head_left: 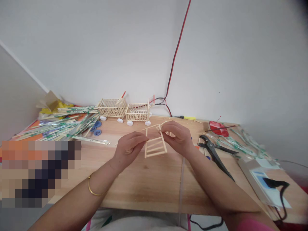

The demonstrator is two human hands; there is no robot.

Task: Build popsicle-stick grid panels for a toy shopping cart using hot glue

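Observation:
Above the middle of the wooden table (144, 179), both hands hold a small ladder-like frame of thin wooden sticks (155, 144). My left hand (128, 147) pinches its left edge with fingers closed. My right hand (176, 136) is curled round its upper right corner, fingertips pressed together. The frame hangs tilted, its lower end near the tabletop.
Two small stick-built carts with white wheels (125, 112) stand at the back by the wall. A heap of wrapped chopsticks (64, 126) and blue caps (97, 128) lies at the left. Black pliers (214, 152), a red object (218, 128), wrappers and a black cable (276, 184) lie at the right.

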